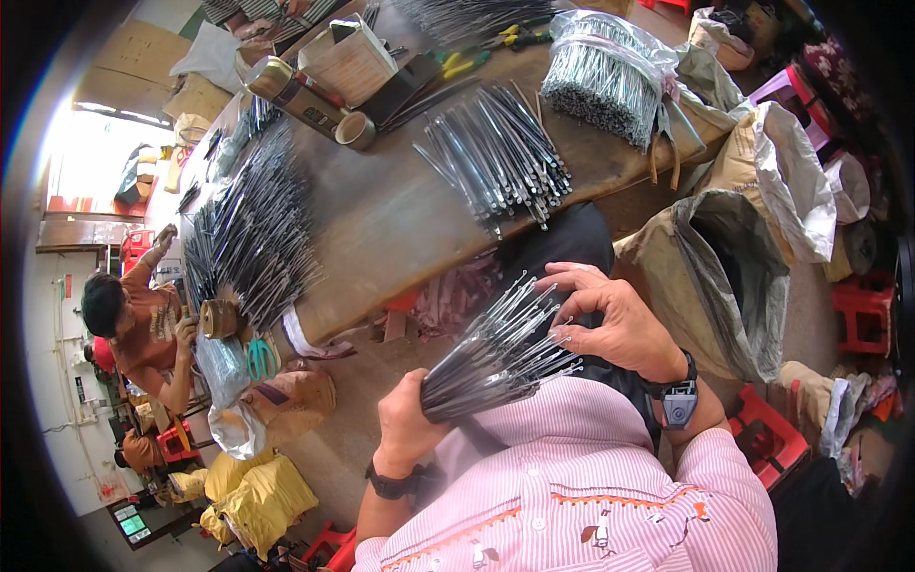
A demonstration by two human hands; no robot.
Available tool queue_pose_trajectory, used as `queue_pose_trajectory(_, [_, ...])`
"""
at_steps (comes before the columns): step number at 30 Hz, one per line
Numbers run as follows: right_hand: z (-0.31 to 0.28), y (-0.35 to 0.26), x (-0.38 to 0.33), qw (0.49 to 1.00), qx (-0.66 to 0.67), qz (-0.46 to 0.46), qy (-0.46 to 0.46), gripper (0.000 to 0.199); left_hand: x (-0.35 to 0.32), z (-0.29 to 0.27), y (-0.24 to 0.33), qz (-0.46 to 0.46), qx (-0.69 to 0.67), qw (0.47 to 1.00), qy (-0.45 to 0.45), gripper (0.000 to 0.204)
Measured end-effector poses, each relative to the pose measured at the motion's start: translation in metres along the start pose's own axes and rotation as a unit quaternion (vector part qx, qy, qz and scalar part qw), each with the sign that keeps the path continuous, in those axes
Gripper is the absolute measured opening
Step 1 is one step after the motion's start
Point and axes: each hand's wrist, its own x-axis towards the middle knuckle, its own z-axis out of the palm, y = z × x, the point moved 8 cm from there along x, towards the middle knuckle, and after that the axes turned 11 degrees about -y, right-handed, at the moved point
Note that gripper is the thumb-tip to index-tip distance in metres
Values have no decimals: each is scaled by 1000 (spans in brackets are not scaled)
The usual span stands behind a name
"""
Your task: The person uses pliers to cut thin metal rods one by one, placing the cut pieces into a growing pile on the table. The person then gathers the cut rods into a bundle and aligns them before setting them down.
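Observation:
In my left hand (405,424) is a thick, fanned-out bundle of thin metal rods (491,357), gripped near its dark lower end. Small loops tip the spread ends, which point up and to the right. My right hand (624,329) is at those looped ends, with thumb and forefinger curled together around the tip of a rod. Its other fingers are bent above them. Beyond the bundle, a loose stack of similar rods (496,153) lies on the worn table (372,238).
Dark rods (253,219) are heaped on the table's left, near a metal cup (355,131). A plastic-wrapped rod bundle (610,76) stands at the far right. An open sack (729,276) and red stool (767,439) flank my right side. Another person (143,324) sits at left.

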Motion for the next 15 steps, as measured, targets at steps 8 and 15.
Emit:
queue_pose_trajectory(8, [-10,-8,-9,995,-91,9,40,14,3,-4,2,10,31,999,29,46])
queue_pose_trajectory(15, [-32,-14,-24,989,-51,24,139,17,0,-3,-6,-14,42,999,15,57])
